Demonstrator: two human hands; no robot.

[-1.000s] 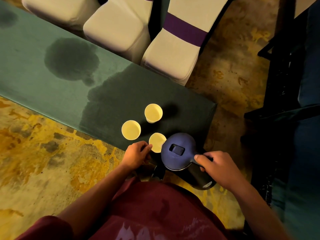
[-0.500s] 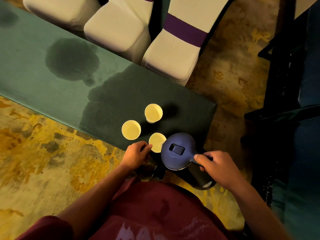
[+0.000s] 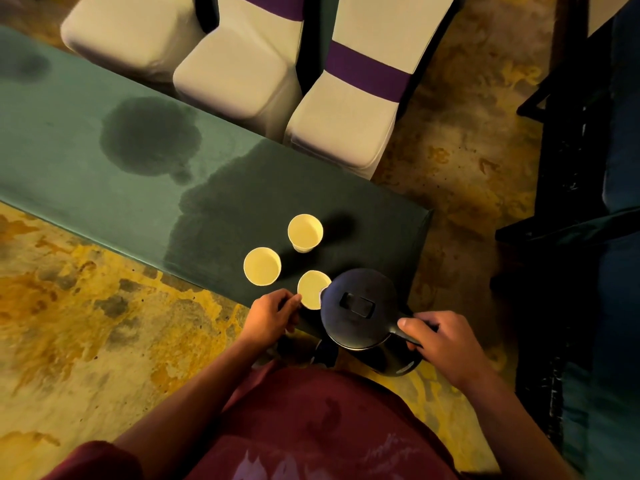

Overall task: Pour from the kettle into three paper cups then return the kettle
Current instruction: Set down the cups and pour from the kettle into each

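Behind the kettle [image 3: 358, 308], nearest cup [image 3: 311, 289] half hidden; handle covered by right hand [image 3: 441, 342].

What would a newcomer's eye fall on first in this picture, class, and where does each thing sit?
Three pale paper cups cluster near the green table's right end, bright against a big dark wet stain. At the near edge, the right hand grips a dark kettle by its handle, while the left hand steadies the nearest cup.

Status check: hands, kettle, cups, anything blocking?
Right hand gripping kettle handle, spout over nearest cup. Left hand steadying that cup. Other two cups upright, nothing blocking.
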